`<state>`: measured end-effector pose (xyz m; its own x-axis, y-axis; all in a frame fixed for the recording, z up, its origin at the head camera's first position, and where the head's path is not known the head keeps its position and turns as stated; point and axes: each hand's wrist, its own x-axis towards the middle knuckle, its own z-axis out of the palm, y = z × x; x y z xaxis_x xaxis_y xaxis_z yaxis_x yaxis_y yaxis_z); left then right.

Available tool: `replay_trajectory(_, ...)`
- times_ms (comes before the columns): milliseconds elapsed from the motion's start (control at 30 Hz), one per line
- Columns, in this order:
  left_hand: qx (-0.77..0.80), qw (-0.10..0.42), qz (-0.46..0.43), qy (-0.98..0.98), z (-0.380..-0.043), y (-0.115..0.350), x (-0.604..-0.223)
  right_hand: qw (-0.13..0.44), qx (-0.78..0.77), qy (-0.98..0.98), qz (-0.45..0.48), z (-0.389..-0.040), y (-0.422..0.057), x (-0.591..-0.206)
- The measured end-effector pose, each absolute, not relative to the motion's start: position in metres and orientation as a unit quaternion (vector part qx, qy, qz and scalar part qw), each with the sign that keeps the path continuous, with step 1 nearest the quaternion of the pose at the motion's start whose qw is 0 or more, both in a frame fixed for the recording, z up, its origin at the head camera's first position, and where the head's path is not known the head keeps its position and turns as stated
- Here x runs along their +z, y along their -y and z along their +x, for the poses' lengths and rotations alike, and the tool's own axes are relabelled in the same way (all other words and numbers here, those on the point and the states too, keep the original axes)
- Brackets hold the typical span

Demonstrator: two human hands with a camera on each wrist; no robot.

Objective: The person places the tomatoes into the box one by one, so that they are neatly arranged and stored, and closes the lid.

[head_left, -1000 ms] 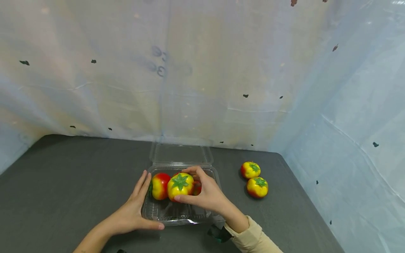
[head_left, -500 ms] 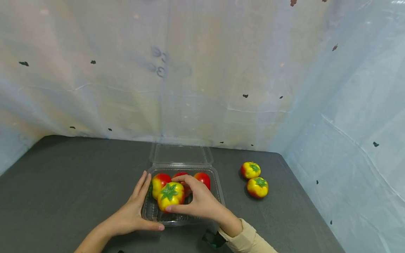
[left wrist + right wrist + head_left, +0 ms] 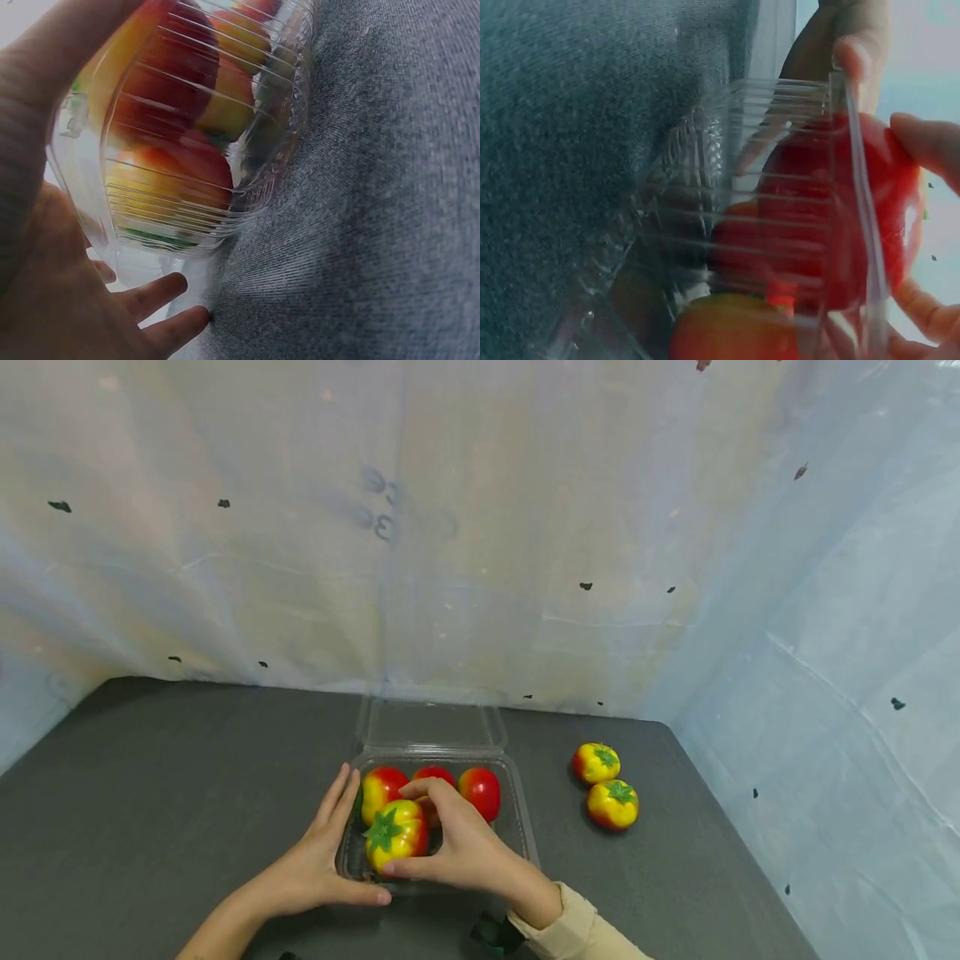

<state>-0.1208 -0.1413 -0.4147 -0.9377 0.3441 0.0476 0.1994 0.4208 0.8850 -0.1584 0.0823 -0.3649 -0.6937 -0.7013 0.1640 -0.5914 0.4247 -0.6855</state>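
My right hand pinches a yellow-and-red, persimmon-like fruit with a green star-shaped leaf top between thumb and fingers. It holds the fruit over the front left of a clear plastic clamshell box, the leaf top facing left. Along the box's left side and front corner, my left hand is spread wide, its fingers extended beside the wall in the left wrist view. Inside, at the back, sit a yellow-and-red fruit and two redder fruits, the right one in plain sight; the middle one is partly behind my right hand.
The box's clear lid lies folded back behind it on the dark grey table. Two more yellow-and-red fruits lie at the right. Pale plastic sheeting hangs behind the table and along its right side.
My right hand has carried the fruit left and toward the front of the box, tilting its leaf top leftward. The redder fruits behind came into fuller view. My left hand stays in place.
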Motion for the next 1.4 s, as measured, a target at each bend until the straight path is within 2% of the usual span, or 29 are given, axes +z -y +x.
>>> replay_trajectory(200, 0.516, 0.069, 0.166, -0.838, -0.120, 0.141, -0.417, 0.035, -0.323, -0.865, -0.383, -0.153, -0.076, -0.368)
replay_trajectory(333, 0.513, 0.063, 0.169, -0.839, -0.120, 0.141, -0.416, 0.030, -0.326, -0.859, -0.393, -0.154, -0.075, -0.370)
replay_trajectory(433, 0.511, 0.059, 0.170, -0.840, -0.120, 0.140, -0.415, 0.054, -0.341, -0.844, -0.411, -0.157, -0.078, -0.369)
replay_trajectory(633, 0.509, 0.060, 0.168, -0.842, -0.122, 0.141, -0.413, 0.155, -0.401, -0.791, -0.436, -0.164, -0.090, -0.363)
replay_trajectory(733, 0.510, 0.063, 0.167, -0.841, -0.122, 0.141, -0.413, 0.173, -0.420, -0.785, -0.420, -0.166, -0.090, -0.362)
replay_trajectory(967, 0.512, 0.070, 0.167, -0.840, -0.122, 0.141, -0.414, 0.125, -0.404, -0.830, -0.365, -0.159, -0.078, -0.367)
replay_trajectory(1233, 0.513, 0.072, 0.163, -0.839, -0.121, 0.142, -0.413, 0.079, -0.371, -0.843, -0.382, -0.156, -0.073, -0.373)
replay_trajectory(1400, 0.514, 0.075, 0.163, -0.839, -0.122, 0.143, -0.413, 0.139, -0.414, -0.807, -0.397, -0.161, -0.080, -0.370)
